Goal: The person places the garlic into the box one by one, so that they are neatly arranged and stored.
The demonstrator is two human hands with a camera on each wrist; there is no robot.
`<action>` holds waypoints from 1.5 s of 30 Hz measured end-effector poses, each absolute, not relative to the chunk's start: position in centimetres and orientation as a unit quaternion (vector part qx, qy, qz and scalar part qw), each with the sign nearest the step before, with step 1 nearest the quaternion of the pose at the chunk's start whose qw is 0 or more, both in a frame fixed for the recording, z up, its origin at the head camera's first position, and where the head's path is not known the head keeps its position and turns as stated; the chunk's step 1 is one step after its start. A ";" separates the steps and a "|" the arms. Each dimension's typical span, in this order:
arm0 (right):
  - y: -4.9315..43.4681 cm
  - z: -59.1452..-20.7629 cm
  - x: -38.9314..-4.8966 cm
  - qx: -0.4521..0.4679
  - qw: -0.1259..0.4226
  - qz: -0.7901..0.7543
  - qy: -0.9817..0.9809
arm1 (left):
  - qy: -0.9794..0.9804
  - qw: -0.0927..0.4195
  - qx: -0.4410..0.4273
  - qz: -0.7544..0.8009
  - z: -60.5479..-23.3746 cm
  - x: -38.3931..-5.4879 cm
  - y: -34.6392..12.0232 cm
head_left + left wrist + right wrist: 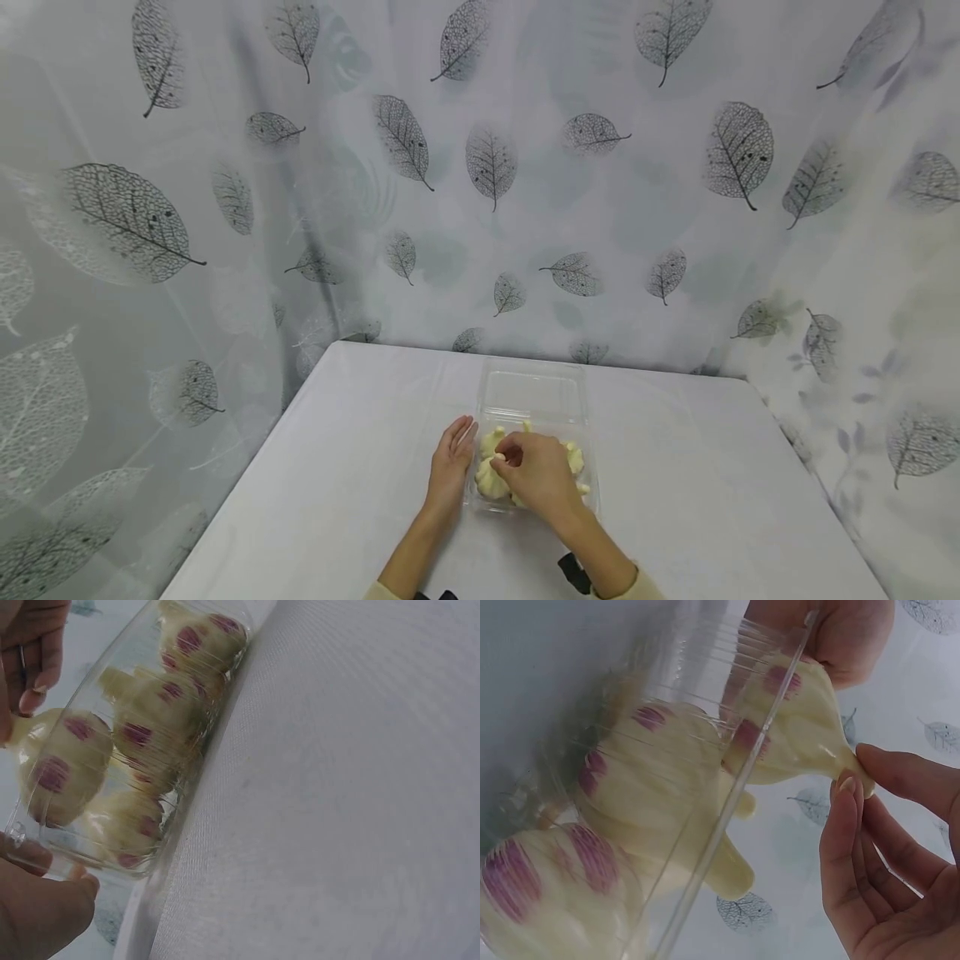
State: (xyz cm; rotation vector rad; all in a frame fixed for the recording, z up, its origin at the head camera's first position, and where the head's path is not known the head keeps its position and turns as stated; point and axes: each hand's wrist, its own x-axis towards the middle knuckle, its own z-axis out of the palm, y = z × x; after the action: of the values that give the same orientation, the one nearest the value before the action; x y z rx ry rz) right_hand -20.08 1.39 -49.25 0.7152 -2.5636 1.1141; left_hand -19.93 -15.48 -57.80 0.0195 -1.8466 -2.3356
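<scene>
A clear plastic box (592,493) with a hinged lid stands on the white table and contains several cream garlic bulbs (161,712) with purple patches. My right hand (542,477) pinches the stem of one garlic bulb (802,724) between thumb and fingers. In the right wrist view, that bulb sits at the box's edge, its stem sticking up past the rim. Fingers extended, my left hand (450,462) lies along the box's left wall. The left wrist view has the left hand (45,907) touching the box's corner.
The box's lid (532,392) is folded back flat on the far side. White cloth covers the table (675,467). A leaf-patterned curtain (491,217) hangs behind and beside it. Black bands (573,573) show by the wrists at the near edge.
</scene>
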 end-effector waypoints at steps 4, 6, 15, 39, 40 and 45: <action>1.3 -49.5 -20.1 0.252 0.112 0.375 -0.885 | -0.615 0.079 0.007 -0.784 -57.8 -19.9 -15.4; 1.2 -49.7 -20.2 0.257 0.106 0.370 -0.886 | -0.614 0.078 0.010 -0.785 -57.8 -20.0 -15.4; 0.9 -50.4 -20.2 0.278 0.109 0.350 -0.888 | -0.607 0.085 0.002 -0.790 -58.0 -20.2 -15.5; 1.6 -51.1 -20.5 0.282 0.079 0.355 -0.888 | -0.617 0.093 0.000 -0.782 -58.6 -20.3 -15.4; 1.7 -51.0 -20.5 0.281 0.081 0.357 -0.887 | -0.617 0.093 -0.001 -0.782 -58.6 -20.3 -15.4; 2.7 -50.5 -20.6 0.271 0.086 0.374 -0.883 | -0.616 0.084 -0.003 -0.783 -58.7 -20.4 -15.4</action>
State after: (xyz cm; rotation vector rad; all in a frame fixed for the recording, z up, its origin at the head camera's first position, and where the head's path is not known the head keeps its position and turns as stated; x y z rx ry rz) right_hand -20.59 2.72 -50.50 0.8083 -2.6315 1.1133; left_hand -20.40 -15.38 -58.66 -0.0081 -1.8398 -2.3365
